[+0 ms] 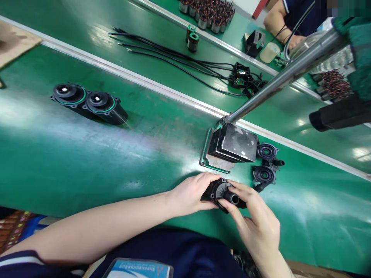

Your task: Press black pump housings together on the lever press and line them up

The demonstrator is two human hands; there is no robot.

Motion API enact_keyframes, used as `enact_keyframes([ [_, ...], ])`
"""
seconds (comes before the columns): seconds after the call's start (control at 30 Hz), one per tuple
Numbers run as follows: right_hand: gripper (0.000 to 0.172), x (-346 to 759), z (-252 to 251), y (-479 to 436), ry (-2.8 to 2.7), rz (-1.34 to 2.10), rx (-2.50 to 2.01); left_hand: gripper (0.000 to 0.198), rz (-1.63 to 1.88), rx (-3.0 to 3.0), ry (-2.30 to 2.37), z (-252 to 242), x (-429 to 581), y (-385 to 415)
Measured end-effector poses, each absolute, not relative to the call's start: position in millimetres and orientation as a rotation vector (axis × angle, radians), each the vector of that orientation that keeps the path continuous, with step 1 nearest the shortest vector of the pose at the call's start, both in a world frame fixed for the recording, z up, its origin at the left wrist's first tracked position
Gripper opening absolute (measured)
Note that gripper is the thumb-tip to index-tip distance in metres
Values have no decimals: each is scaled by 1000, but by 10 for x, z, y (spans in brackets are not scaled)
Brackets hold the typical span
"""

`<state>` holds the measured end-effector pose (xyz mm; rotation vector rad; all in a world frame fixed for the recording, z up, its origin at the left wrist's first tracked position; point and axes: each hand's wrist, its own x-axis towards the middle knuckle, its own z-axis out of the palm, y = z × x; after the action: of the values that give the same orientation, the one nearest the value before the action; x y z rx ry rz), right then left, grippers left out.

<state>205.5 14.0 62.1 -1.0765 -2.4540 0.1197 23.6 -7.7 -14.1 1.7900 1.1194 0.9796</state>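
My left hand (191,193) is wrapped round the body of a small black water pump (220,190), near the table's front edge. On the pump's other side, the thumb and fingers of my right hand (256,216) grip its round ribbed cover beside the short outlet tube, which points toward me. Just beyond my hands stands a dark metal block (237,143) on a stand base. To its right lie several loose black pump covers (264,175) with ringed insides. Part of the pump is hidden by my fingers.
Two black pump bodies (100,102) with green seals stand at the left. A slanted metal post (278,81) rises by the block. Behind a pale rail are black cables (174,54) and wound copper motor parts (193,41). A co-worker's arm (276,21) shows at the back right.
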Motion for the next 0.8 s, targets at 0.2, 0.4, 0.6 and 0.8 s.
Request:
enact_keyframes([
  [0.2,28,2074,602,120,-2441,135,-1105,63,963,1778,1118,-140,238,-72],
  [0.4,29,2087,572,128,-2435,158,-1114,64,958,1775,1123,-127,234,-79],
  [0.6,30,2064,535,124,-2408,215,-1118,61,1066,1924,975,-167,223,-73],
  [0.8,35,2066,502,158,-2338,324,-1187,55,1099,2008,1005,-168,246,-49],
])
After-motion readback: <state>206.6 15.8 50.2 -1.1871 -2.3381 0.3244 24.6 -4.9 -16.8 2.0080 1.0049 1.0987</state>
